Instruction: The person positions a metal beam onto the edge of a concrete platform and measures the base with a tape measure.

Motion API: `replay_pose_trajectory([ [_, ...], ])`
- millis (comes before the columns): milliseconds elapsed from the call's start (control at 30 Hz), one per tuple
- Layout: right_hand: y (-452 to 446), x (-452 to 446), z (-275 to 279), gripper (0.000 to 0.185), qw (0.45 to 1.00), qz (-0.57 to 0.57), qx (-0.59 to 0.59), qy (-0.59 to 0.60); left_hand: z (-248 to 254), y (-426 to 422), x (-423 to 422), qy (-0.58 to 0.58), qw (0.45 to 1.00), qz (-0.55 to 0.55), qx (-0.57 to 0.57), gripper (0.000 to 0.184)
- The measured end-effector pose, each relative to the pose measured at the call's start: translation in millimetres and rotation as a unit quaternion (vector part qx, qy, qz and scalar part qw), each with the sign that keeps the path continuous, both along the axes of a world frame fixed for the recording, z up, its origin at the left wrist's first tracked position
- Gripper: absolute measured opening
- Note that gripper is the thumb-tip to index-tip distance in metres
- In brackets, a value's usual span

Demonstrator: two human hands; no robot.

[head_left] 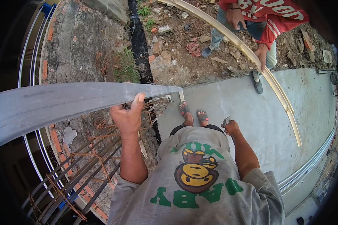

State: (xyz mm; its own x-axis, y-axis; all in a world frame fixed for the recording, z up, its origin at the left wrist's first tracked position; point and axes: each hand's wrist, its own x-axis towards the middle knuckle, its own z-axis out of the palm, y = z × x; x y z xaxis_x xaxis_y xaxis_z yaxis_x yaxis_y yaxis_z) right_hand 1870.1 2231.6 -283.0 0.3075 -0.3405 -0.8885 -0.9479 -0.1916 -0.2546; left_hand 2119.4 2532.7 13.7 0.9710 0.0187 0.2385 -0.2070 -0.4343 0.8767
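Grey beam (69,99) — in left hand (127,117)

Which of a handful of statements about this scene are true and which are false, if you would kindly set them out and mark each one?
1. The left hand grips the long grey bar. True.
2. The right hand is also on that bar. False: it is apart from it, holding a small grey object too unclear to name.
3. The co-worker in the red top has a hand on the long pale strip. True.
4. The wearer is barefoot. False: sandals are worn.
5. The rusty rebar appears at the picture's lower left. True.
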Motion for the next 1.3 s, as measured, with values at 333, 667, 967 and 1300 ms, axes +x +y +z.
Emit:
replay_pose_trajectory([
  [333, -3.1, 4.1, -1.6, 0.023, 1.000, 0.009, -0.003, 0.006, -1.0, -1.1, 0.0, -0.003, 1.000, -0.004, -0.006, 0.038],
  [667, -6.4, -1.6, -12.1, 0.024, 1.000, 0.023, -0.005, -0.002, -2.8, -1.1, 0.3, -0.005, 1.000, -0.012, -0.012, 0.039],
  [967, -5.2, 2.1, 3.5, 0.023, 1.000, 0.014, -0.013, 0.001, -5.3, 1.4, -0.1, 0.015, 1.000, -0.011, -0.013, 0.038],
  [1300, -5.4, 2.9, 0.4, 0.023, 1.000, 0.021, -0.009, -0.007, -4.5, -0.9, -0.5, 0.000, 1.000, -0.016, -0.013, 0.038],
])
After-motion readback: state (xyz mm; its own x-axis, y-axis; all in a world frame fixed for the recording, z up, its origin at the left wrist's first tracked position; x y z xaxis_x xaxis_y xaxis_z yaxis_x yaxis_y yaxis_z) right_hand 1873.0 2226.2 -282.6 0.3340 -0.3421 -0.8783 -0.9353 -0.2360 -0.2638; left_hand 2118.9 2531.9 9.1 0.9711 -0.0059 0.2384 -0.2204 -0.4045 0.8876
